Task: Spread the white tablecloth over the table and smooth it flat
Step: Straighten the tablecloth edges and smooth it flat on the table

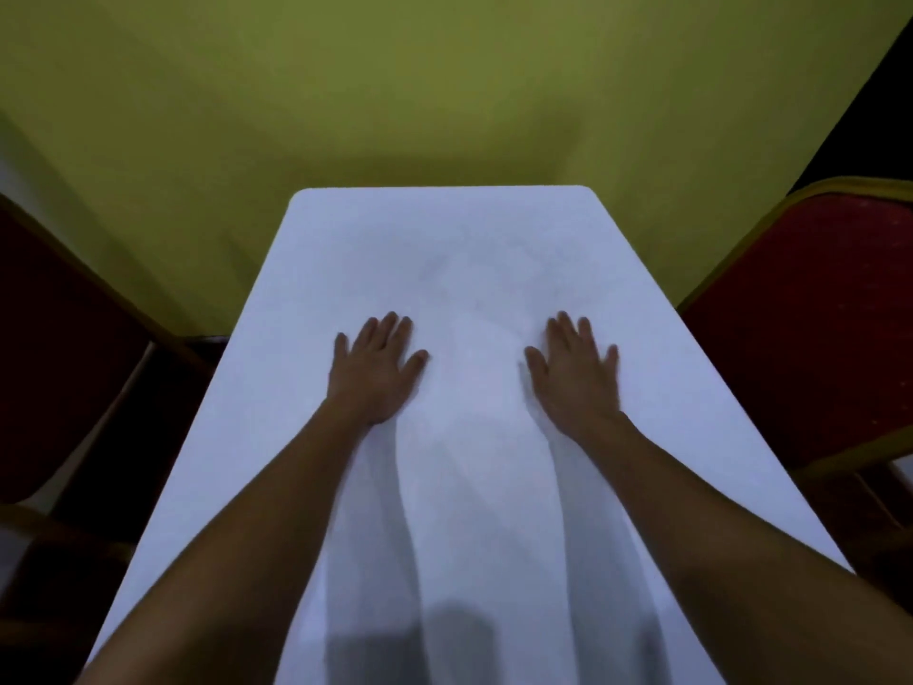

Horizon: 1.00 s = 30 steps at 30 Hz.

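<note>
The white tablecloth [444, 249] covers the whole long table top, from the near edge to its far rounded corners. My left hand [378, 370] lies palm down on the cloth left of centre, fingers spread. My right hand [575, 373] lies palm down right of centre, fingers spread too. Both hands press flat and hold nothing. Between and behind the hands, soft lengthwise folds run toward me, with a faint wrinkle patch just beyond the fingertips. The table itself is hidden under the cloth.
A red padded chair with a gold frame [810, 309] stands close on the right of the table. Another dark red chair [54, 348] stands on the left. A yellow-green wall [444, 91] rises right behind the far end.
</note>
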Each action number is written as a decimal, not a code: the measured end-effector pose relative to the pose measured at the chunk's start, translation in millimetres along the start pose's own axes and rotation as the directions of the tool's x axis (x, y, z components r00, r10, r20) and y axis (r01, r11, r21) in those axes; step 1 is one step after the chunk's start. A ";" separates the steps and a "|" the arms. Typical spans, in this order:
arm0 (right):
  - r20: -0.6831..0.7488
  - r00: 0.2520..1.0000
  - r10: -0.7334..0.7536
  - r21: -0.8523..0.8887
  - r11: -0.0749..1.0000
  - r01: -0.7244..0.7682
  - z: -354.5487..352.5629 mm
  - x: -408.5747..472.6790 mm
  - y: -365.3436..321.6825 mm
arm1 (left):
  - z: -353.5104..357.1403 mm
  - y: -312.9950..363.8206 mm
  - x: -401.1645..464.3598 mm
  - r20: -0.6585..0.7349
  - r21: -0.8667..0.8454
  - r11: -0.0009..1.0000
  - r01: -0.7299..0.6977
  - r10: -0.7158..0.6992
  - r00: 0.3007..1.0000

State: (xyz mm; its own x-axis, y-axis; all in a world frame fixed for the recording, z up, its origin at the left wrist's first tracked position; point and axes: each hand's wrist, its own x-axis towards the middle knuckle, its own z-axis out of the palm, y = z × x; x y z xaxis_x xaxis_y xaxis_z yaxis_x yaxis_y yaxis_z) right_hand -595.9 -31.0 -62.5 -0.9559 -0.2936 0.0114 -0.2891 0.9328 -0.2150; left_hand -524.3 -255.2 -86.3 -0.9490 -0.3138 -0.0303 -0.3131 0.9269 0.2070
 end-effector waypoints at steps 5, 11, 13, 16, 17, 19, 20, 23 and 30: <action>0.132 0.867 -0.481 0.145 0.874 0.463 24.2 5.6 -121.5 | -12.1 -79.3 -17.2 -0.119 -0.062 0.863 0.501 -0.505 0.855; 0.176 0.835 -0.522 0.050 0.851 0.522 52.1 35.3 -133.2 | -12.6 -81.4 -24.7 -0.116 -0.086 0.723 0.685 -0.690 0.714; 0.135 0.907 -0.400 0.052 0.917 0.396 44.6 54.8 -97.1 | -12.3 -83.8 -24.3 -0.123 -0.057 0.733 0.678 -0.679 0.724; 0.084 0.981 -0.176 -0.025 0.984 0.178 26.6 66.2 -18.8 | -13.8 -87.2 -25.5 -0.104 -0.033 0.748 0.663 -0.662 0.742; 0.066 0.991 -0.117 -0.031 0.992 0.119 20.6 64.0 7.4 | -14.5 -88.8 -26.6 -0.099 -0.029 0.759 0.650 -0.649 0.754; 0.036 0.999 0.009 -0.027 1.000 -0.008 7.7 53.7 54.6 | -17.8 -91.7 -31.1 -0.091 -0.036 0.788 0.615 -0.615 0.783; 0.020 0.997 0.071 -0.022 0.997 -0.070 3.4 45.5 75.2 | -19.4 -94.1 -34.4 -0.082 -0.046 0.801 0.597 -0.599 0.797; -0.046 0.965 0.257 0.005 0.966 -0.257 -8.3 12.2 126.3 | -25.1 -97.4 -51.2 -0.055 -0.077 0.832 0.550 -0.554 0.831; 0.002 0.823 0.569 -0.018 0.823 -0.568 -19.6 -59.1 141.5 | -26.8 -82.9 -118.0 -0.046 -0.143 0.782 0.607 -0.618 0.785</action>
State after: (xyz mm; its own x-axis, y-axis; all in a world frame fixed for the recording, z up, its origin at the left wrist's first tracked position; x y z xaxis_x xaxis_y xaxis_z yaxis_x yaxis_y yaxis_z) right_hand -581.4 122.4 -74.4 -0.9506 0.2884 -0.1145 0.3046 0.9379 -0.1660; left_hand -385.3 -300.5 -73.6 -0.5494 -0.8287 -0.1063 -0.8158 0.5045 0.2828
